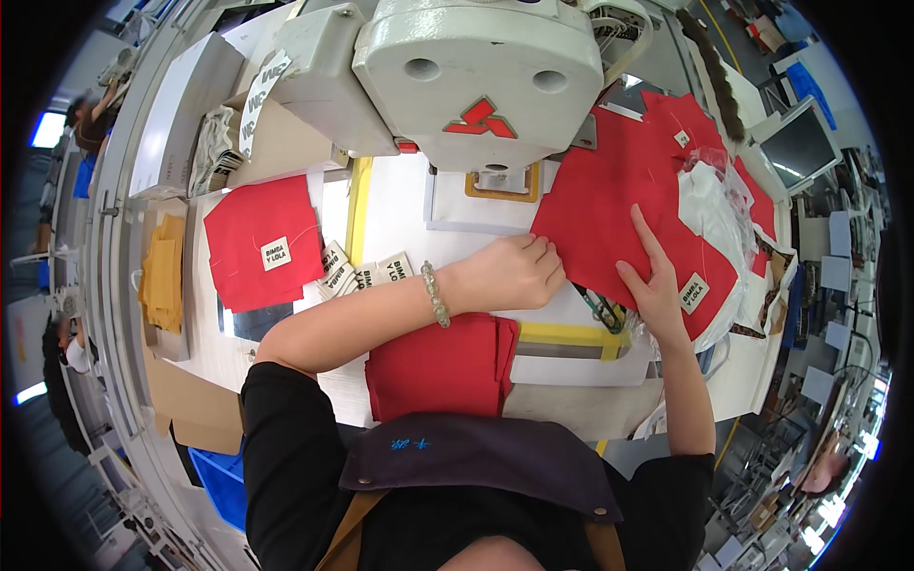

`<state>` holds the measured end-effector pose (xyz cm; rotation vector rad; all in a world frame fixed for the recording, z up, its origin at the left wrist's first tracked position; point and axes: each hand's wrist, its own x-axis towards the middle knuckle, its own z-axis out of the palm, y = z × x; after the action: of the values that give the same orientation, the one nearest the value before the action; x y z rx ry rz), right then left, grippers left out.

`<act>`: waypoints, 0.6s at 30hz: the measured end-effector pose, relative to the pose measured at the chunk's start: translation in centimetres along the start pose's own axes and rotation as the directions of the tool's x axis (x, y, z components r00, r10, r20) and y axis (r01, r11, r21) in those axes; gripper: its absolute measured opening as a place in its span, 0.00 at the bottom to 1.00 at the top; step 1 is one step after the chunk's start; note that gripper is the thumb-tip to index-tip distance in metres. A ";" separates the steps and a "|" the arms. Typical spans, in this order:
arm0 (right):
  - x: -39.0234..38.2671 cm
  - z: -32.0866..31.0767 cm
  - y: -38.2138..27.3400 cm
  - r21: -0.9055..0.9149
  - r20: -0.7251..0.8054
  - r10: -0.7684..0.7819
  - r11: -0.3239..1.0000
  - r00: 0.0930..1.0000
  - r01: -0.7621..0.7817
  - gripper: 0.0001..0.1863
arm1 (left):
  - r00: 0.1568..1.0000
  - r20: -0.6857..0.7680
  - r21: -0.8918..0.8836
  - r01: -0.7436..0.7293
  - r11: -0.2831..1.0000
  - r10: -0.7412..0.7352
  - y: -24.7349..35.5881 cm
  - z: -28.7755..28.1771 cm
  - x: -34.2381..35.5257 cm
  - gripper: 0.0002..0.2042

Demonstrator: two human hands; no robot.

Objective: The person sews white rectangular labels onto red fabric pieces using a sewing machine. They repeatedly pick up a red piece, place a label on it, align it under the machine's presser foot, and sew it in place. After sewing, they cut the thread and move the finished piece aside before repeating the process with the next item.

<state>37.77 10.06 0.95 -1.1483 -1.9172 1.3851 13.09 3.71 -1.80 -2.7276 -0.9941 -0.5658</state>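
Note:
A large piece of red fabric is spread at the right side of the sewing machine's work surface. My left hand, with a beaded bracelet at the wrist, is closed, its curled fingers pinching the left edge of that red fabric. My right hand lies on the same fabric with thumb and forefinger spread apart. Just right of it a red piece carries a small cream label. Under my left forearm is a stack of red fabric pieces. Loose cream labels lie beside the forearm.
A white industrial sewing machine stands at the back, with a metal clamp frame below its head. Another labelled red piece lies at left, near a box of yellow pieces. Plastic wrap and small snips are at right.

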 end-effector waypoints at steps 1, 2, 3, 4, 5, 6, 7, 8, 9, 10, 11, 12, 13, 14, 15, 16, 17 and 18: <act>-0.1 -0.1 0.0 -0.004 0.002 -0.006 1.000 1.000 0.006 0.38 | 1.000 -0.023 0.015 -0.012 1.000 0.013 0.1 0.1 0.0 0.14; -0.1 -0.2 0.1 -0.008 0.005 -0.011 1.000 1.000 0.011 0.38 | 0.999 -0.046 0.030 -0.024 0.999 0.025 0.1 0.1 0.0 0.14; 0.0 -0.2 0.1 0.000 0.005 -0.014 1.000 1.000 0.014 0.38 | 0.999 -0.043 0.031 -0.026 0.999 0.027 0.0 0.0 0.0 0.14; 0.2 -0.3 0.1 0.007 0.002 -0.016 1.000 1.000 0.016 0.38 | 0.999 -0.041 0.032 -0.030 0.999 0.031 -0.2 -0.2 0.1 0.14; 0.5 -0.3 0.1 0.015 0.000 -0.018 1.000 1.000 0.018 0.37 | 0.999 -0.038 0.032 -0.034 0.999 0.035 -0.5 -0.3 0.1 0.14; 0.8 -0.3 -0.1 0.009 0.007 -0.018 1.000 1.000 0.018 0.37 | 0.998 -0.045 0.047 -0.030 0.998 0.032 -0.6 -0.3 0.1 0.14; 1.1 -0.3 -0.3 0.001 0.013 -0.017 1.000 1.000 0.017 0.37 | 0.998 -0.052 0.062 -0.027 0.998 0.031 -0.8 -0.4 0.1 0.14; 1.4 -0.2 -0.4 -0.006 0.021 -0.017 1.000 1.000 0.017 0.37 | 0.998 -0.059 0.077 -0.023 0.997 0.028 -1.0 -0.4 0.0 0.14; 1.9 -0.2 -0.3 -0.034 0.031 -0.037 0.999 0.999 0.038 0.37 | 0.998 -0.053 0.087 -0.017 0.996 0.022 -1.2 -0.4 -0.1 0.14; 2.5 -0.1 -0.2 -0.059 0.044 -0.058 0.996 0.997 0.061 0.37 | 0.999 -0.044 0.099 -0.010 0.995 0.014 -1.4 -0.5 -0.3 0.14; 3.0 0.1 -0.1 -0.083 0.059 -0.080 0.993 0.995 0.084 0.37 | 0.999 -0.036 0.112 -0.001 0.994 0.005 -1.6 -0.6 -0.5 0.14; 3.5 0.3 -0.1 -0.078 0.070 -0.082 0.993 0.994 0.087 0.37 | 1.000 -0.029 0.130 0.004 0.992 0.000 -1.8 -0.7 -0.8 0.14; 3.9 0.5 -0.3 -0.076 0.079 -0.082 0.993 0.993 0.088 0.37 | 1.000 -0.024 0.145 0.008 0.989 -0.004 -2.0 -0.7 -1.0 0.14; 4.4 0.7 -0.5 -0.073 0.089 -0.083 0.993 0.993 0.089 0.37 | 1.000 -0.020 0.161 0.012 0.987 -0.008 -2.2 -0.8 -1.3 0.13; 4.9 1.0 -0.4 -0.082 0.089 -0.101 0.991 0.991 0.109 0.37 | 1.000 -0.007 0.176 0.015 0.984 -0.014 -2.3 -1.0 -1.6 0.13; 5.5 1.3 -0.1 -0.092 0.090 -0.121 0.987 0.989 0.129 0.37 | 1.000 0.005 0.192 0.020 0.981 -0.021 -2.5 -1.1 -1.9 0.13; 5.8 1.6 0.0 -0.101 0.091 -0.140 0.984 0.986 0.149 0.37 | 0.999 0.018 0.208 0.023 0.978 -0.028 -2.7 -1.3 -2.3 0.13; 5.9 2.2 0.0 0.014 0.066 -0.146 0.989 0.987 0.146 0.38 | 0.998 0.031 0.222 0.046 0.974 -0.054 -2.8 -1.3 -2.7 0.13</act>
<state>33.01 13.93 -0.25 -0.9477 -1.9969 1.3664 9.01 3.85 -1.60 -2.5320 -1.0679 -0.3872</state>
